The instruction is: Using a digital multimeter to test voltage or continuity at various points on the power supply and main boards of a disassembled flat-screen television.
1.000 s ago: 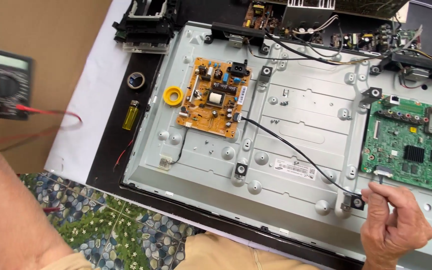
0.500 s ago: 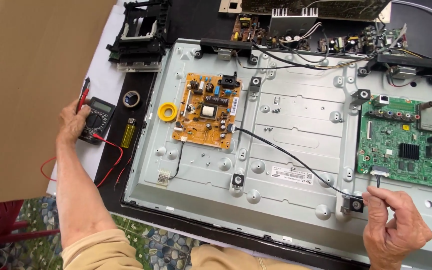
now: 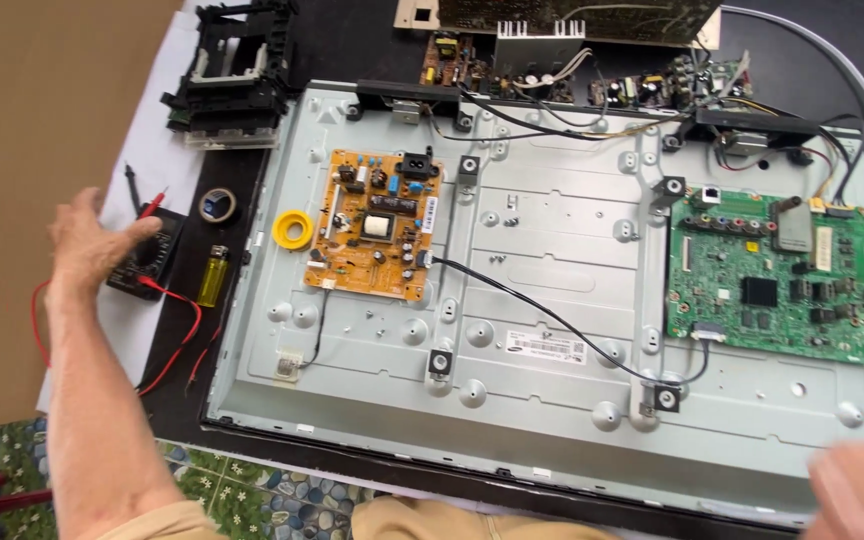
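Resting on the black multimeter (image 3: 142, 262), the left hand (image 3: 92, 245) lies open; the blurred right hand (image 3: 857, 490), near the metal panel (image 3: 552, 300), cannot be judged.

The left hand (image 3: 92, 240) carried the multimeter (image 3: 147, 262) from the cardboard to the table beside the lighter (image 3: 212, 276) and rested on it there. The right hand (image 3: 857, 490) let go of the black cable (image 3: 542, 320) near the green board (image 3: 772, 280) and drew back to the panel's lower corner, blurred.
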